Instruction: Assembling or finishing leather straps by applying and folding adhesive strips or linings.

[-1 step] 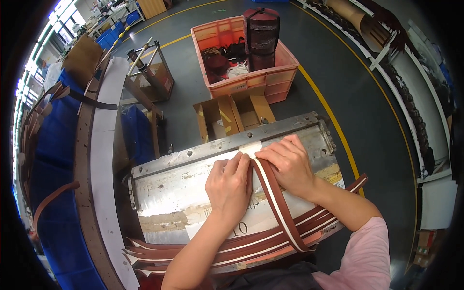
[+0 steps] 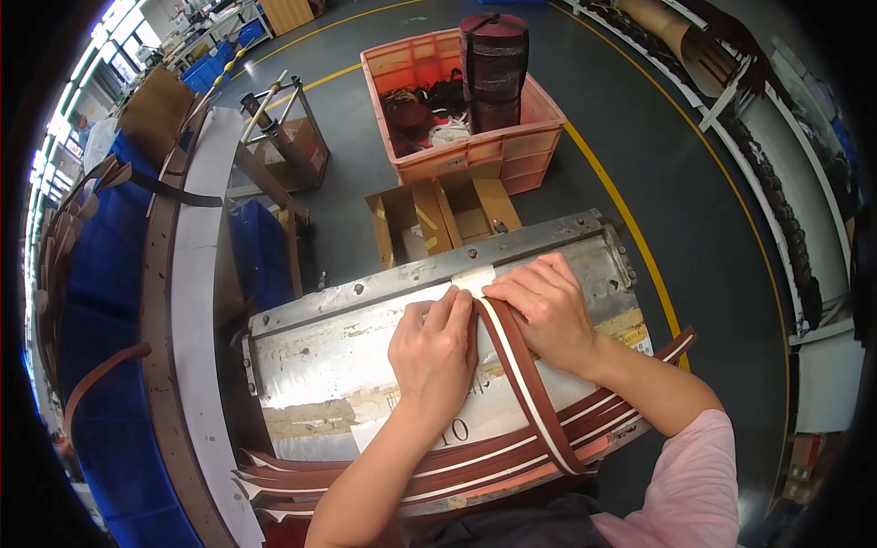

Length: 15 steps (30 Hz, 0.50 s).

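Note:
A reddish-brown strip with a white stripe along its middle (image 2: 527, 384) runs from my fingers back toward me over a metal machine bed (image 2: 315, 356). My left hand (image 2: 434, 347) is closed at the strip's far end, its fingertips pinching beside the edge. On the other side, my right hand (image 2: 544, 310) grips the same end with bent fingers. Both sets of fingertips nearly meet just below a pale patch (image 2: 475, 278) by the bed's far bar. The exact tip of the strip is hidden by the fingers. Several similar strips (image 2: 493, 468) lie side by side along the near edge, partly under my left forearm.
Beyond the bed stand open cardboard boxes (image 2: 411, 219) and a pink crate (image 2: 539, 146) holding a dark red wrapped roll (image 2: 494, 78). At left are a long white board (image 2: 196, 301) and blue bins (image 2: 110, 411). A rack (image 2: 767, 155) lines the right.

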Tool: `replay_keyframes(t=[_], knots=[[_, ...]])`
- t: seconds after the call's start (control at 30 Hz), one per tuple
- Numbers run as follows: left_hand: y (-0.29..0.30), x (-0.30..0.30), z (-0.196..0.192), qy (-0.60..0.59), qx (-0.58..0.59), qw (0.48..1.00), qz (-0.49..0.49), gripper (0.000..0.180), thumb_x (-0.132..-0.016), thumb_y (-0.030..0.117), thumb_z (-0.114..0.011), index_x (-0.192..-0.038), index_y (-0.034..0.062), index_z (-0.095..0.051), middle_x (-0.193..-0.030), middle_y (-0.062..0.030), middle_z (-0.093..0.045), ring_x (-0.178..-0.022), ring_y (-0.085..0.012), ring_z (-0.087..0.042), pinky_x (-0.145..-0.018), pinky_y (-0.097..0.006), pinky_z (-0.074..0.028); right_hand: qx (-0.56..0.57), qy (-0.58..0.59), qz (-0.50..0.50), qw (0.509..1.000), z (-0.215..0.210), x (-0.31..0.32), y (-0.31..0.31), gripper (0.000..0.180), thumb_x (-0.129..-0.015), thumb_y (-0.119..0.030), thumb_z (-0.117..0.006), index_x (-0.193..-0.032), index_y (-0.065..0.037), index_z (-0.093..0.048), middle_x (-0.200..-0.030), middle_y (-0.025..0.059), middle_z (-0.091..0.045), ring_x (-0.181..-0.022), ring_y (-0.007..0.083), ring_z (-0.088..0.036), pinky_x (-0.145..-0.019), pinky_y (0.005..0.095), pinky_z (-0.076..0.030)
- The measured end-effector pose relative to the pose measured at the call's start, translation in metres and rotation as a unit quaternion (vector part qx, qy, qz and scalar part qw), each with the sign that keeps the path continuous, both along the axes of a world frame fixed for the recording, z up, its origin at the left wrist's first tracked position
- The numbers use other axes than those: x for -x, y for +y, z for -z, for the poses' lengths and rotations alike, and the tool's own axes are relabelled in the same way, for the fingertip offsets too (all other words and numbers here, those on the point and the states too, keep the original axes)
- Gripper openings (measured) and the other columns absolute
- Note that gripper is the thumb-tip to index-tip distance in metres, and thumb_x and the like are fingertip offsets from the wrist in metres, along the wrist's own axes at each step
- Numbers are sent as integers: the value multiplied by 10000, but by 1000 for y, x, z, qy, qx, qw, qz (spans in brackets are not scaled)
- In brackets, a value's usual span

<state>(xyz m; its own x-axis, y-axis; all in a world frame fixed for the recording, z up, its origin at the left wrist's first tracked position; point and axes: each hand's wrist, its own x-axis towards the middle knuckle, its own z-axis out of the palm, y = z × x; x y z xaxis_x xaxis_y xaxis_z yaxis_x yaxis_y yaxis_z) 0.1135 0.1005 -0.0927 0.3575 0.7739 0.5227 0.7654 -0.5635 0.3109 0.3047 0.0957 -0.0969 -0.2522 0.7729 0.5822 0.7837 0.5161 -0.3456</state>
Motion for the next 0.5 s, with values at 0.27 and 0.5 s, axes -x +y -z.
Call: replay_keyframes(t=[0.27,0.5], knots=[[4,-2,1,0,-10,1000,-2,336,-800,30,-788,-1123,120,-770,-973,-6,-662,-854,-225,-630,-655,-356,-543,-2,25,-14,1000,0,0,2,169,-823,-96,-752,-984,-46,-751,-956,70,-703,-927,278,-673,-866,399,-509],[2,-2,7,2,15,1000,-2,376,-778,6,-808,-1132,133,-788,-916,-29,-655,-838,-248,-640,-657,-379,-552,-15,18,-11,1000,3,0,2,156,-823,-99,-753,-971,-51,-753,-940,64,-699,-905,271,-669,-860,397,-507]])
